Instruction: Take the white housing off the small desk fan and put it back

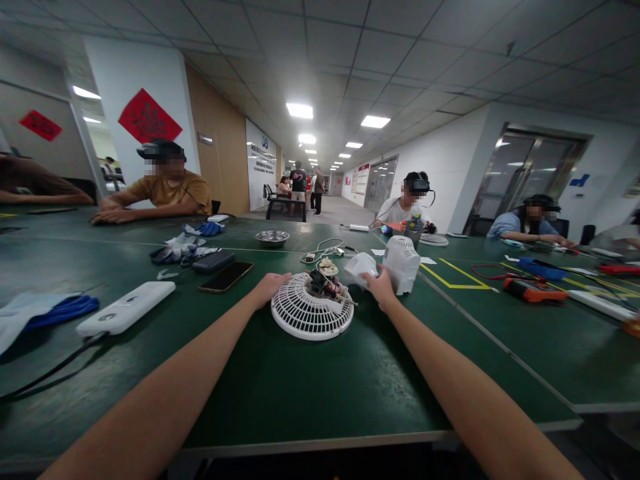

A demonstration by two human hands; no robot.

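Observation:
A round white fan grille [295, 313] lies on the green table in front of me, with a motor and wiring [326, 285] exposed on top of it. My left hand [270, 289] grips the grille's left rim, its fingertips partly hidden. To the right, my right hand [382, 288] holds a small white plastic cover [361, 267] between thumb and fingers. Just behind that hand stands a larger white plastic housing [401, 263], upright and vented. A white cable [327, 248] lies in loops behind the grille.
A phone [227, 277], a dark power bank [214, 261], gloves [183, 248] and a white power bank [127, 308] lie to the left. A metal bowl [273, 238] sits behind. An orange multimeter [534, 291] lies right. Co-workers sit around the table.

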